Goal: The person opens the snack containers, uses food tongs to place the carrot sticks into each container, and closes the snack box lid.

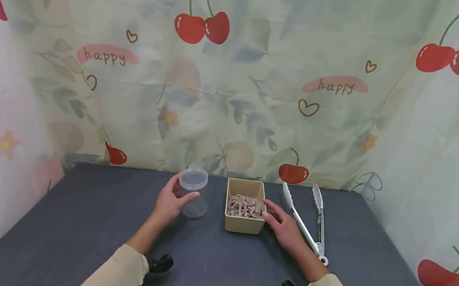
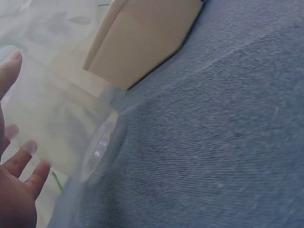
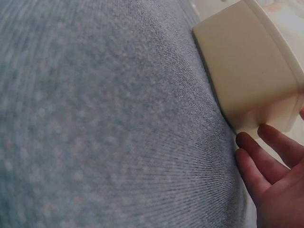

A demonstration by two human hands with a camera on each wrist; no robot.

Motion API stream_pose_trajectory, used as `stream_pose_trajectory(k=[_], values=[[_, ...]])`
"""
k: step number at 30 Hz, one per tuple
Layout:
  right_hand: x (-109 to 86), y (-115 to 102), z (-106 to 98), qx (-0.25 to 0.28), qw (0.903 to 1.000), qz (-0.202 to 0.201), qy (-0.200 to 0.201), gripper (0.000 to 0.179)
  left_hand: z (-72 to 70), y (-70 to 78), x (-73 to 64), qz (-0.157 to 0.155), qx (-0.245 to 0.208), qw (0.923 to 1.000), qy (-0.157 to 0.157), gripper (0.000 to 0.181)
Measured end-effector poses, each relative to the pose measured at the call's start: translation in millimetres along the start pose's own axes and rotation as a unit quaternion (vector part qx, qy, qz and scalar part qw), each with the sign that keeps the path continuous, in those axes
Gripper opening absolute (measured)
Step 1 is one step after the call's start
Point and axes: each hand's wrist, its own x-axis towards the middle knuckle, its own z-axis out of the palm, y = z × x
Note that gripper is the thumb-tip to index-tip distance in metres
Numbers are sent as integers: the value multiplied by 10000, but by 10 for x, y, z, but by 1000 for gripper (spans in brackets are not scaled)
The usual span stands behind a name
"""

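Observation:
A clear plastic jar (image 1: 195, 206) with a translucent lid (image 1: 193, 178) stands on the dark cloth left of centre. My left hand (image 1: 169, 202) holds it from the left, the thumb on the near side and the fingers round the far side. To its right sits a beige rectangular box (image 1: 243, 225), part-filled with greyish-pink curled strips (image 1: 243, 206) whose kind I cannot tell. With fairly straight fingers, my right hand (image 1: 284, 226) touches the box's right side. The left wrist view shows the see-through jar (image 2: 61, 114) against the fingers.
Metal tongs (image 1: 310, 229) lie spread on the table just right of the right hand, partly beside the forearm. A dark grey cloth (image 1: 210, 268) covers the table. Behind it and at both sides hangs a cherry-print curtain (image 1: 237, 90).

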Motion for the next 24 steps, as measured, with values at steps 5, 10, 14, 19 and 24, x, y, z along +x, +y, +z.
stream_pose_trajectory(k=[5, 10, 14, 19, 24], values=[[4, 12, 5, 48, 10000, 15, 13, 47, 63, -5, -13, 149, -192, 9997, -34, 75], [68, 188, 31, 106, 9999, -87, 68, 47, 99, -10, -41, 98, -100, 9999, -82, 75], [138, 379, 56, 73, 9998, -82, 140, 48, 115, -14, -64, 41, 23, 9999, -147, 75], [157, 431, 63, 52, 9998, -78, 162, 48, 135, -18, -73, 124, 95, 9997, -200, 75], [162, 439, 64, 95, 9998, -98, 126, 47, 143, 5, -80, 3, 267, 9993, -271, 77]])
